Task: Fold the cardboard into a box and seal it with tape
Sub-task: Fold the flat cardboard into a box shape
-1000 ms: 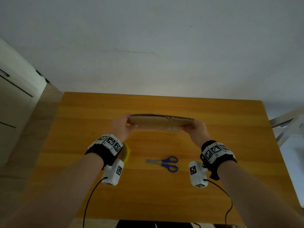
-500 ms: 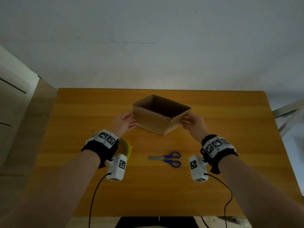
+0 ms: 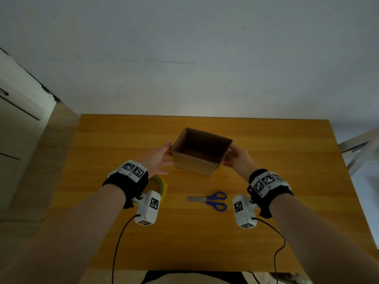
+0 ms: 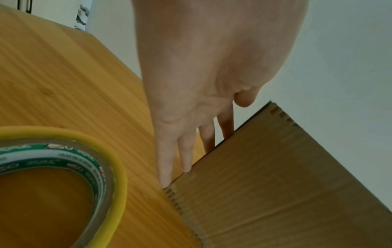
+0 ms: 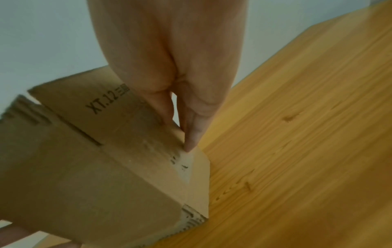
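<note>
Two hands flank one cardboard box (image 3: 202, 155) on the wooden table (image 3: 276, 232): left hand (image 3: 158, 158) and right hand (image 3: 239, 158) press flat, likely squaring its walls; one pair of scissors (image 3: 209, 200) lies nearby

Left wrist: straight fingers (image 4: 180, 151) touch the box edge beside one tape roll (image 4: 63, 176)

Right wrist: extended fingertips (image 5: 191, 134) steady a side flap, gripping nothing

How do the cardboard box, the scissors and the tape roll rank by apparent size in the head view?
1. Cardboard box, clearly largest.
2. Scissors.
3. Tape roll, though the left wrist hides most of it, so its place against the scissors is unsure.
</note>
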Tool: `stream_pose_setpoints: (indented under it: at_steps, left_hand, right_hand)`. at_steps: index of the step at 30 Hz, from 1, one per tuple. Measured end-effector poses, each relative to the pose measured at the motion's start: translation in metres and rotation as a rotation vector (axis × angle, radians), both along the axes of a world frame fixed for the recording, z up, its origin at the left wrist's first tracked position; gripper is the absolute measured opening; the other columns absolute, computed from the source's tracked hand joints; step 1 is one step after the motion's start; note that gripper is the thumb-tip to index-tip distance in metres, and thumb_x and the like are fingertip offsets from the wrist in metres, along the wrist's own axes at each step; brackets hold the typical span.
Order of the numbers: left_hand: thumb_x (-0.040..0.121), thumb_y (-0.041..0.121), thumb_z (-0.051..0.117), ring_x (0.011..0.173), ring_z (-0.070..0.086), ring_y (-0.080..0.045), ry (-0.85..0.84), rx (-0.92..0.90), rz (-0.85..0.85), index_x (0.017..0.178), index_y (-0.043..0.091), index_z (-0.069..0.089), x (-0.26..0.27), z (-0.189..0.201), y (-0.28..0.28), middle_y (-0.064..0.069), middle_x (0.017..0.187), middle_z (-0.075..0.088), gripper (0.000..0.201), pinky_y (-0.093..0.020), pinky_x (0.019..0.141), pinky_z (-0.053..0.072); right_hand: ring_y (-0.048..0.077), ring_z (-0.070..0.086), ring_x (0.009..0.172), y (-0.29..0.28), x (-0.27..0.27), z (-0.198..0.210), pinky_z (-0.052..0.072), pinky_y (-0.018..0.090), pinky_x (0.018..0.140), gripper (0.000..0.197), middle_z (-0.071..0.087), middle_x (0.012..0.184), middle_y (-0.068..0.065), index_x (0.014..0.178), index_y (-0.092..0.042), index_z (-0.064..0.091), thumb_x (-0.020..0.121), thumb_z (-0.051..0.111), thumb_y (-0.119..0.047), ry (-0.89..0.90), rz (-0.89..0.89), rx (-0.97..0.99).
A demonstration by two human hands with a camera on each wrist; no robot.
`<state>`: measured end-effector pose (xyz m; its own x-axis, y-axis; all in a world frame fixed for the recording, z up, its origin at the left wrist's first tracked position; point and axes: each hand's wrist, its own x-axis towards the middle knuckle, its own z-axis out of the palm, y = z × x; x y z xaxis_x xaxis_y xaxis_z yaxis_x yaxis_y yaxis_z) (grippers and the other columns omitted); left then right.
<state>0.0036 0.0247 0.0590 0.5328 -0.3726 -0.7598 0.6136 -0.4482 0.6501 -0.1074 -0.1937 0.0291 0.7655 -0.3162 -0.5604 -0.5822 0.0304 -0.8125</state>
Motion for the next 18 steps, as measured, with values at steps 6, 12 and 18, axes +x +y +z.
stream_pose_setpoints:
  at_steps: [6, 12, 18]
  left_hand:
    - [0.094, 0.052, 0.036, 0.133, 0.039, -0.028, 0.041, 0.002, -0.028, 0.143, 0.019, 0.029, -0.002, 0.003, 0.0, -0.008, 0.151, 0.031, 0.06, -0.056, 0.107, 0.032]
    - [0.093, 0.053, 0.032, 0.137, 0.032, -0.023, 0.047, -0.03, -0.009, 0.145, 0.017, 0.025, -0.009, 0.004, -0.006, -0.006, 0.152, 0.028, 0.063, -0.05, 0.113, 0.025]
    - [0.076, 0.07, 0.036, 0.129, 0.043, -0.026, 0.019, -0.014, -0.081, 0.144, 0.022, 0.028, -0.012, 0.004, -0.005, -0.007, 0.148, 0.038, 0.084, -0.048, 0.107, 0.036]
  right_hand:
    - [0.033, 0.053, 0.117, 0.001, 0.001, -0.005, 0.046, 0.042, 0.099, 0.039, 0.05, 0.136, 0.011, 0.137, -0.019, 0.041, 0.1, 0.034, -0.007, -0.031, -0.215, 0.239]
    - [0.032, 0.034, 0.137, -0.002, -0.002, -0.003, 0.03, 0.047, 0.113, 0.059, 0.028, 0.154, 0.008, 0.147, -0.028, 0.027, 0.095, 0.03, -0.056, -0.083, -0.246, 0.409]
    - [0.025, 0.044, 0.13, 0.002, -0.001, -0.003, 0.029, 0.045, 0.114, 0.055, 0.045, 0.145, 0.005, 0.141, -0.024, 0.04, 0.094, 0.036, -0.053, -0.128, -0.248, 0.488]
